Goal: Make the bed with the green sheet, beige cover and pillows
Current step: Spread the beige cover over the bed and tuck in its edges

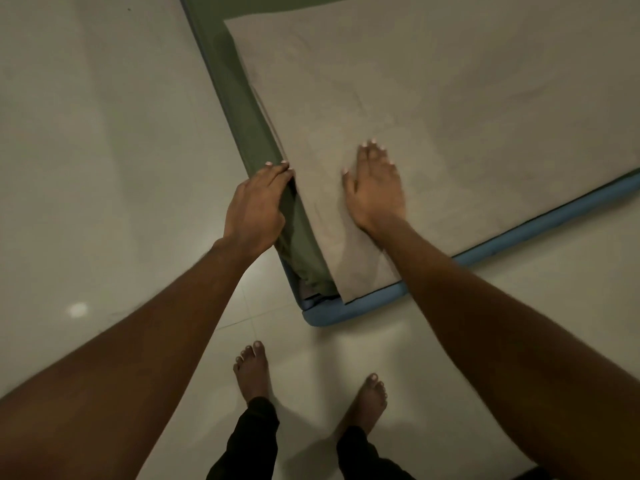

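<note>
The right hand (375, 188) lies flat on the beige cover (433, 98), fingers straight and slightly spread, likely pinning it so that it does not slide. At its 9 o'clock, the left hand (254, 206) lays its pressed-together fingers over the green sheet (252, 133) on the mattress side, apparently to tuck it (thumb hidden, so a pinch cannot be told). The blue mattress (363, 306) corner points to 6 o'clock. No pillows are in view.

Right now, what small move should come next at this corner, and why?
Probably push the bunched green sheet down over the exposed blue mattress corner with the left hand; the right hand presses the beige cover flat.
</note>
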